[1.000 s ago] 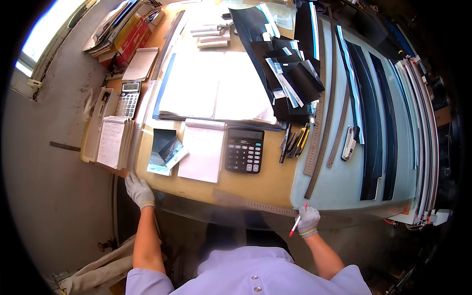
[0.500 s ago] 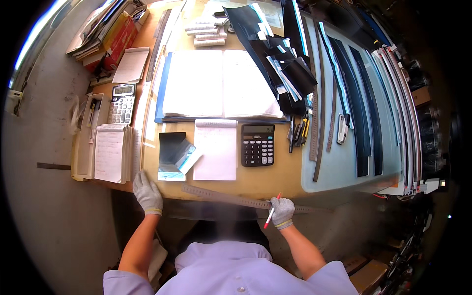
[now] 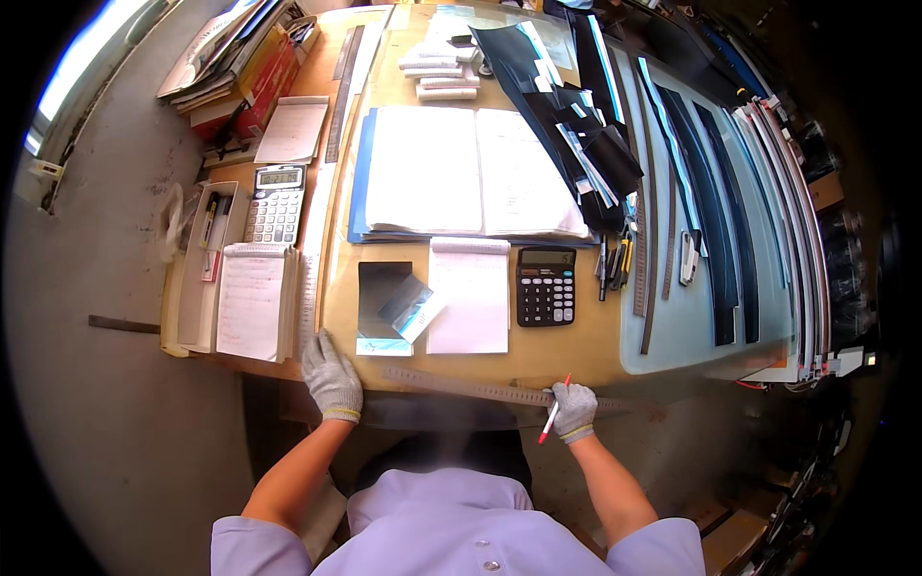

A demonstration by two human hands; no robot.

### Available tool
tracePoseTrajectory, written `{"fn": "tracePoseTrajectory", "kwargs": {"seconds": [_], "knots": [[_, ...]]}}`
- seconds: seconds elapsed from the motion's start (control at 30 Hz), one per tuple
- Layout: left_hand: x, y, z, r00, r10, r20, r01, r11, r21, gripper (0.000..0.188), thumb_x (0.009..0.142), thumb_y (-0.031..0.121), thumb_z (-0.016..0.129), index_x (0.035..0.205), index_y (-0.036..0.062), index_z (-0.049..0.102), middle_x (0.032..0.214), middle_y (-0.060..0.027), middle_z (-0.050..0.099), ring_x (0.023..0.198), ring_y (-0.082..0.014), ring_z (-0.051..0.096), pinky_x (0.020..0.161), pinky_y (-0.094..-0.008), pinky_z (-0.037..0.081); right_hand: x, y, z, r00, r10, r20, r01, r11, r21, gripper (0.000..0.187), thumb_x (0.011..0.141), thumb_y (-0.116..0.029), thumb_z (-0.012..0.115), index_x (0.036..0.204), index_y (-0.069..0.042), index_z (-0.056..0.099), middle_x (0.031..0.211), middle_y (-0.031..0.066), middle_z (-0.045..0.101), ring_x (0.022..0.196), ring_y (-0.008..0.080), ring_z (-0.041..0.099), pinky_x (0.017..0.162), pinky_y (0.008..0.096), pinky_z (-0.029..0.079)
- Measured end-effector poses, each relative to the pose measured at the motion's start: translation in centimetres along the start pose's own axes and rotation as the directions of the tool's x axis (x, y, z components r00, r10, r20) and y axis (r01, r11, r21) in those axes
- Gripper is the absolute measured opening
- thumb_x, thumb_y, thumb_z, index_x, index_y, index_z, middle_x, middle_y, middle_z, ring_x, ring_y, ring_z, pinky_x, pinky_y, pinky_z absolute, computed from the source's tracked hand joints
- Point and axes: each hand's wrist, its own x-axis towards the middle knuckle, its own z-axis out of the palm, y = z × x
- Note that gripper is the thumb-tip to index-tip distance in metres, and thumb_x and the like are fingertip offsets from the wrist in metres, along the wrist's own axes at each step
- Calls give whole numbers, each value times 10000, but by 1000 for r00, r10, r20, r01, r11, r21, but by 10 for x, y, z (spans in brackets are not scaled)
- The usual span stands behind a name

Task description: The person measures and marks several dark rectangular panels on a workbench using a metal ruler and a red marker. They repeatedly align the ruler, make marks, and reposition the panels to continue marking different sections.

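My left hand, in a grey knit glove, rests on the front edge of the table with its fingers stretched out. Its fingertips lie near the lower end of a long white scale strip. In my gloved right hand is a white pen with red ends, held at a slant. The same hand grips a long steel ruler, which runs leftward along the table's front edge. A black sample piece and a spiral notepad lie just beyond the ruler.
Beyond the notepad lies an open ledger, with a black calculator nearer me. Black strips, a stapler and cutters are to the right. At left stand a silver calculator, stacked notepads and a red box.
The whole view has shifted, so the table's things sit farther right in the picture. My right hand, with pen and ruler, has moved slightly left relative to the table. The left hand stays at the edge.
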Motion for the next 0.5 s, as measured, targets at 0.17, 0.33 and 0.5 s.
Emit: {"fn": "tracePoseTrajectory", "kwargs": {"seconds": [0.17, 0.33, 0.5], "knots": [[0, -5, 1, 1000, 2, 14, -1, 1000, -19, 654, 972, 214, 557, 1555, -34, 396, 1497, -279, 459, 1377, -476, 435, 1191, -557, 313, 4, -4, -1, 999, 7, -38, -6, 1000, 30, 197, 854, -258, 739, 793, -147, 588, 639, 86, 530, 603, 317, 582, 588, 472, 453], [0, 0, -4, 998, -17, 67, 17, 1000, -4, 652, 1004, 227, 531, 1583, -19, 361, 1537, -270, 426, 1400, -463, 413, 1216, -545, 271, 2, -3, 1, 999, 26, -38, -25, 999, 26, 204, 854, -257, 741, 796, -144, 581, 646, 89, 537, 607, 323, 582, 590, 478, 451], [0, -1, -2, 999, 10, 34, -10, 1000, 6, 679, 976, 232, 564, 1573, -27, 371, 1515, -283, 442, 1383, -476, 428, 1198, -558, 304, 0, -1, 2, 999, 40, -11, -39, 999, 21, 205, 771, -204, 787, 811, -128, 601, 668, 111, 576, 631, 357, 603, 603, 491, 470]]}}
